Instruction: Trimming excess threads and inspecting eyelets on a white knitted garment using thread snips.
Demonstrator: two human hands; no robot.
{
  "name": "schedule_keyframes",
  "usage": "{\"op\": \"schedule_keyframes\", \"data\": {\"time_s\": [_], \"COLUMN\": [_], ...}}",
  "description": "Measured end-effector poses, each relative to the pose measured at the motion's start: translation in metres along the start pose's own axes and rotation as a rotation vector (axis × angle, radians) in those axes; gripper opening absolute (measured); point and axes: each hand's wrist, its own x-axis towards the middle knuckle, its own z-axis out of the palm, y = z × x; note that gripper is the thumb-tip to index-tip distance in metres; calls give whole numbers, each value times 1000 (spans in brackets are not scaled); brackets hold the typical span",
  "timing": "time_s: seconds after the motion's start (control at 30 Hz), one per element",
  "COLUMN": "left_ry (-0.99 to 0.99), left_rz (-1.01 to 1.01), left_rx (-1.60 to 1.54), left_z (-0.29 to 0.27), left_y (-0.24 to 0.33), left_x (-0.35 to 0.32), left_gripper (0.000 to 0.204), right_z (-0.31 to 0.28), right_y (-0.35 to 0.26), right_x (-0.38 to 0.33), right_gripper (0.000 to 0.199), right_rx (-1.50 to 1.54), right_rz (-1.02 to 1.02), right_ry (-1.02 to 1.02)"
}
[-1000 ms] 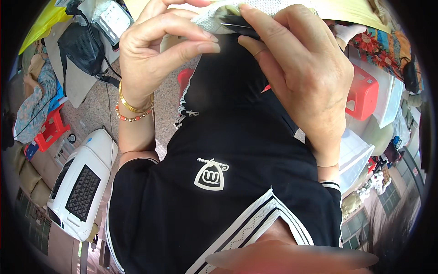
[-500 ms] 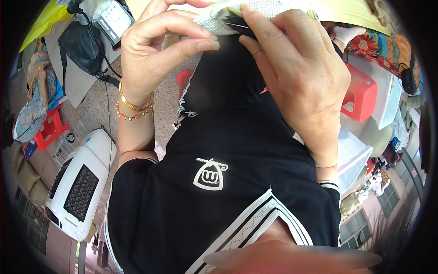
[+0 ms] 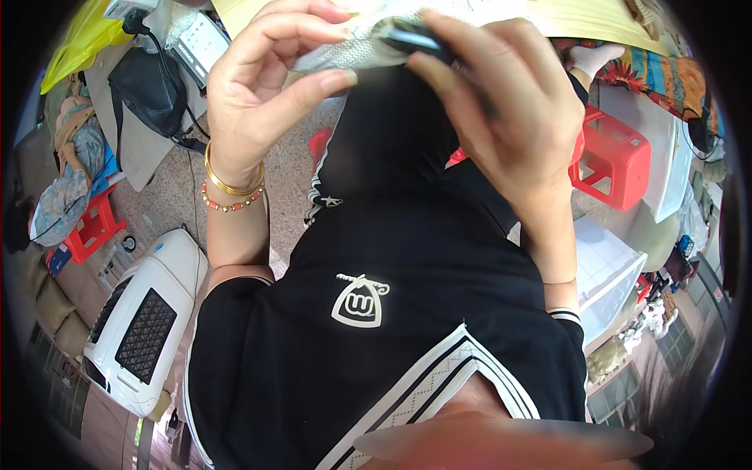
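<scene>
A light grey-white knitted piece (image 3: 354,53) is held up at the top edge of the head view. My left hand (image 3: 270,70) has it between curved fingers and thumb, the thumb below its lower edge. My right hand (image 3: 501,94), smeared by motion, is closed around small black thread snips (image 3: 419,39). The blurred front end of the snips is at the knit, beside a dark fold or opening in it. Whether the blades touch the fabric cannot be made out.
A pale yellow surface (image 3: 583,19) spans the top. Red plastic stools stand at right (image 3: 619,160) and left (image 3: 98,223). White bins (image 3: 603,270) are at right; a white machine (image 3: 149,321) stands lower left. Another person (image 3: 70,184) is at far left; a black bag (image 3: 149,90) lies nearby.
My right hand has shifted slightly left and turned, and the snips are now blurred. My left fingers have moved a little left, and more of the knit shows between them.
</scene>
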Motion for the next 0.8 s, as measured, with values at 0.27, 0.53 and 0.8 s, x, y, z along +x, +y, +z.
{"op": "schedule_keyframes", "data": {"time_s": [0.27, 0.53, 0.8], "left_ry": [4, 104, 143], "left_rz": [-59, 7, 48], "left_rx": [-9, 367, 684], "left_z": [17, 61, 69], "left_y": [15, 22, 25], "left_x": [20, 45, 55], "left_gripper": [26, 25, 18], "right_z": [-6, 7, 19], "right_y": [20, 43, 49], "right_x": [-10, -24, -27], "right_gripper": [44, 24, 15], "right_rx": [215, 470, 711], "right_rz": [71, 272, 367], "right_ry": [65, 244, 395]}}
